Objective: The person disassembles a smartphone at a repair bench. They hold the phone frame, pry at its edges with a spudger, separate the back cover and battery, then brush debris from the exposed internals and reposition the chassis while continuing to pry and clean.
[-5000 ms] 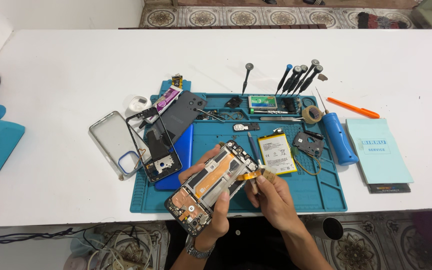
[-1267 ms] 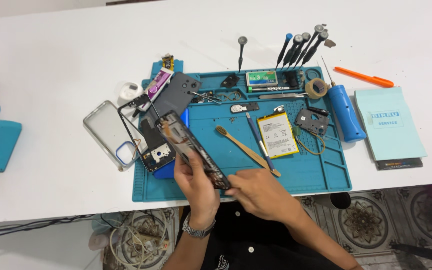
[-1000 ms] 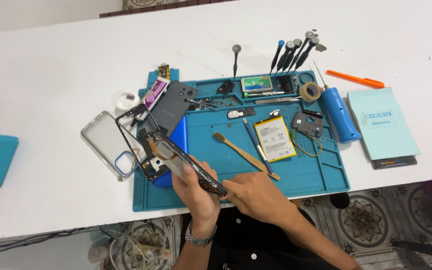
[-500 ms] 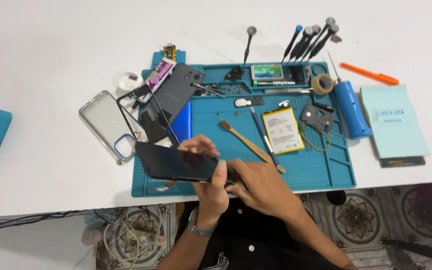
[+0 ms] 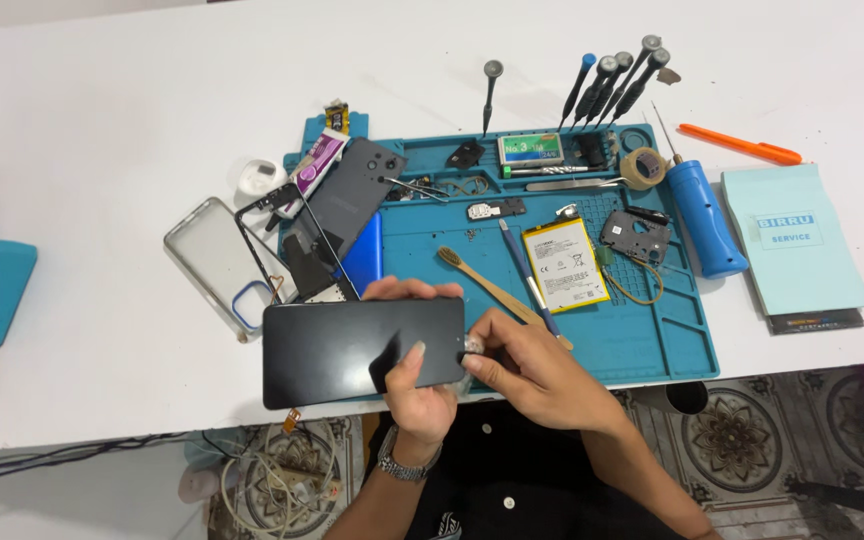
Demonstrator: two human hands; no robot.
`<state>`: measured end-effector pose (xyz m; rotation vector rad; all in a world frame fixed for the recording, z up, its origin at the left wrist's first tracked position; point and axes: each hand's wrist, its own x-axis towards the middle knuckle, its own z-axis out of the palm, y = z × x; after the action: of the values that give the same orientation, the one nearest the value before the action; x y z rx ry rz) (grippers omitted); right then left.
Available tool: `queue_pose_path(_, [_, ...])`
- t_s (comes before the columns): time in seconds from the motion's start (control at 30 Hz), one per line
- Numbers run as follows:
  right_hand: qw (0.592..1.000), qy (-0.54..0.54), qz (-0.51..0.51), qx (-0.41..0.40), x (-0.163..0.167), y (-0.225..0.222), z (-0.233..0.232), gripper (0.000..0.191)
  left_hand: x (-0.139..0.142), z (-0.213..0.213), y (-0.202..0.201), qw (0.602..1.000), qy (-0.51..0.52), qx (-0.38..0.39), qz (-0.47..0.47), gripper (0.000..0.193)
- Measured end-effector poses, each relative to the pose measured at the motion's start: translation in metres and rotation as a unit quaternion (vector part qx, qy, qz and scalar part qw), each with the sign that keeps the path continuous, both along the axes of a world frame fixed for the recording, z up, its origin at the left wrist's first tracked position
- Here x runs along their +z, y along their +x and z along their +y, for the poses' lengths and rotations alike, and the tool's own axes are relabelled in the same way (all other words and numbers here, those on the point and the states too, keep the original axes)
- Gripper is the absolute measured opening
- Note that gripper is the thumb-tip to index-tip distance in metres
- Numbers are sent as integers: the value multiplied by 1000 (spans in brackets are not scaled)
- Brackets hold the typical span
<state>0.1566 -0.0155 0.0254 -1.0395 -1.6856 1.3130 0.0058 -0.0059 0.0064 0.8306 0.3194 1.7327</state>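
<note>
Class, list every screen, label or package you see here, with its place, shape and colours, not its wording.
Phone screen: held in both hands at the table's front edge; black rectangle, dark.
Battery label: on the blue mat, centre; white rectangle, yellow border.
Booklet: right of the mat; pale blue rectangle with a white label.

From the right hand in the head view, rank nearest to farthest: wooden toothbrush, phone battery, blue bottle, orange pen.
From the right hand:
1. Wooden toothbrush, just above it on the mat.
2. Phone battery, mat centre.
3. Blue bottle, mat's right edge.
4. Orange pen, on the table at far right.
</note>
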Motion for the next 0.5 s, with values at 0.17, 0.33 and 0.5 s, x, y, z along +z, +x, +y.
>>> queue_pose_path(0.17, [998, -24, -25, -45, -7, 2, -3, 15, -6, -4, -2, 999, -24, 5, 41, 62])
queue_pose_path(0.33, [994, -53, 85, -50, -15, 2, -1, 12, -6, -6, -3, 994, -30, -15, 104, 40])
queue_pose_path(0.5, [989, -45, 110, -83, -18, 2, -2, 12, -2, -4, -6, 988, -80, -55, 123, 34])
